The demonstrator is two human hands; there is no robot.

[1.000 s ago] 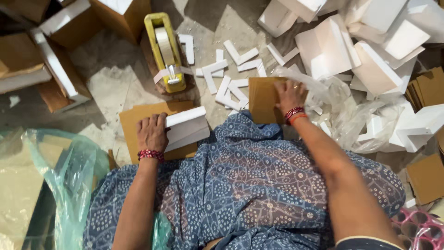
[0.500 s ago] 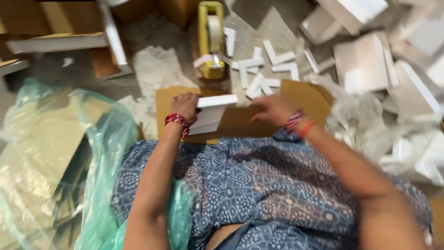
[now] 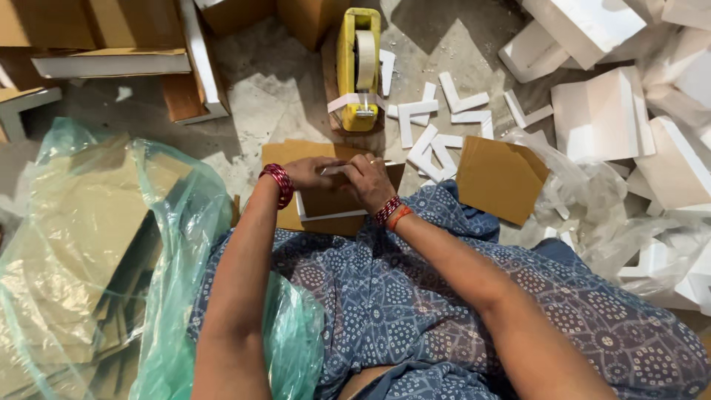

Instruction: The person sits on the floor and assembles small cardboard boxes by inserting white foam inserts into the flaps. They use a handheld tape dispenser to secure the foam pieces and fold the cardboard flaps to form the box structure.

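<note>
2 hands, left hand (image 3: 309, 172) and right hand (image 3: 369, 180), fingers closed gripping brown cardboard piece (image 3: 337, 200).

Both forearms reach forward and angle inward, so the hands meet in front of the body, close together and nearly touching. The left hand (image 3: 307, 172) lies with its fingers pointing right, curled in a pinch. The right hand (image 3: 368, 181) shows its back to the camera, knuckles bent, fingers folded down in a grip. Red bangles circle both wrists. The fingertips are mostly hidden, so how tightly they close cannot be told.
</note>
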